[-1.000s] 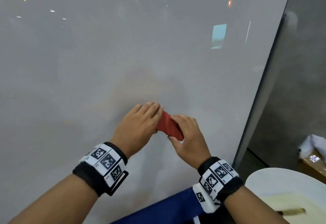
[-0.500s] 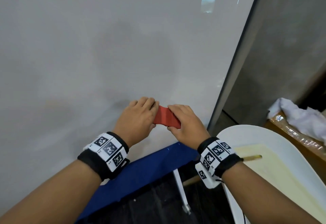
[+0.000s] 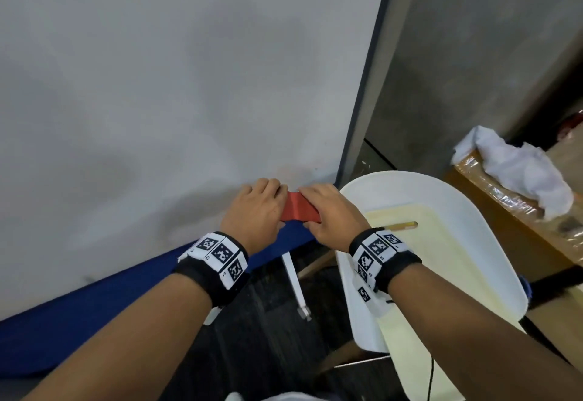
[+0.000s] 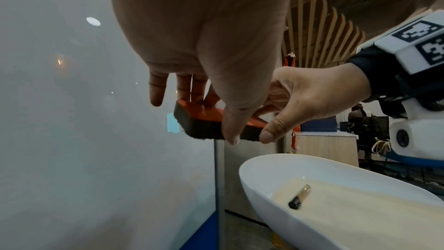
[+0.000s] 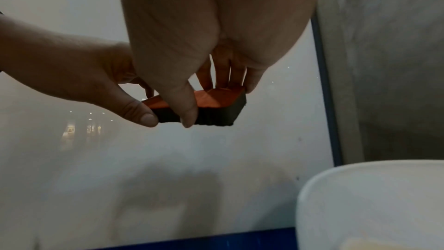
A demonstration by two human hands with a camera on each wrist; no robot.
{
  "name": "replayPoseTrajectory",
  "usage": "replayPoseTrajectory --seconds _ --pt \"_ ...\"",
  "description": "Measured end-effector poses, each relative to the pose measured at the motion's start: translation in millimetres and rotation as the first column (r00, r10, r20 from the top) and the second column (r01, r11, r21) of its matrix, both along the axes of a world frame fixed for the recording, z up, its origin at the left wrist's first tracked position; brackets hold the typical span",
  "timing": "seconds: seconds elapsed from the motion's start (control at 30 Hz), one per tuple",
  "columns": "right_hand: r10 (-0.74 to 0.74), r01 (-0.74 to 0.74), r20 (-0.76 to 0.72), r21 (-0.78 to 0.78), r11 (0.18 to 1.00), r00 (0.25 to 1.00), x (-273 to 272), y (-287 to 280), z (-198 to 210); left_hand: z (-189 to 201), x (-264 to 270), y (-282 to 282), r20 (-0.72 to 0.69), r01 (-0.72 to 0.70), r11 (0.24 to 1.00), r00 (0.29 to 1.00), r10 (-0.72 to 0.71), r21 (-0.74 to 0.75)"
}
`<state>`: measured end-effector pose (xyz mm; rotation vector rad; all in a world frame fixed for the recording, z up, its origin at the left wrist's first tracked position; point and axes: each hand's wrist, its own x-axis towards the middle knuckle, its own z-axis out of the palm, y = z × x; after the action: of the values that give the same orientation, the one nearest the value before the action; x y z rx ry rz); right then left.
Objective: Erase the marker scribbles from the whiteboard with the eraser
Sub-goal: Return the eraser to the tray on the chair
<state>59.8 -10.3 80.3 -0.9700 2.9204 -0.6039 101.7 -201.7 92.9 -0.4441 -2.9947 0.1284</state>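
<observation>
Both hands hold a red eraser (image 3: pixel 298 208) with a dark felt underside (image 4: pixel 204 130) in front of the whiteboard (image 3: pixel 157 85), near its lower right corner. My left hand (image 3: pixel 257 208) pinches one end, thumb below and fingers on top. My right hand (image 3: pixel 328 211) pinches the other end the same way (image 5: pixel 187 109). The felt faces downward in the wrist views, off the board surface. The board looks grey and smudged, with no clear marker lines in sight.
A blue frame (image 3: pixel 94 299) runs along the board's bottom edge and a dark frame (image 3: pixel 362 101) up its right side. A white chair (image 3: pixel 473 211) with a small pen-like object (image 4: pixel 300 196) on its seat stands right of the hands. A white cloth (image 3: pixel 520 167) lies on a box.
Both hands have carried the eraser down and to the right along the board, toward its lower right corner. The head view has tilted down, bringing the chair and floor into sight.
</observation>
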Motion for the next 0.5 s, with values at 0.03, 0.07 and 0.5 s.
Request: replayPoseTrajectory --seconds 0.03,0.07,0.5 --pt "-0.004 0.004 0.007 0.008 1.0 1.0 1 10 -4 -5 0 11 0.015 0.003 1.0 1.0 -0.003 0.004" --pt "-0.009 0.009 0.014 0.014 1.0 1.0 2 19 -7 -9 -1 21 0.026 0.007 1.0 1.0 -0.008 0.008" --pt "-0.086 0.07 0.136 0.114 0.991 0.987 2 132 -62 -73 -16 139 0.229 0.038 0.999 0.972 -0.046 0.036"
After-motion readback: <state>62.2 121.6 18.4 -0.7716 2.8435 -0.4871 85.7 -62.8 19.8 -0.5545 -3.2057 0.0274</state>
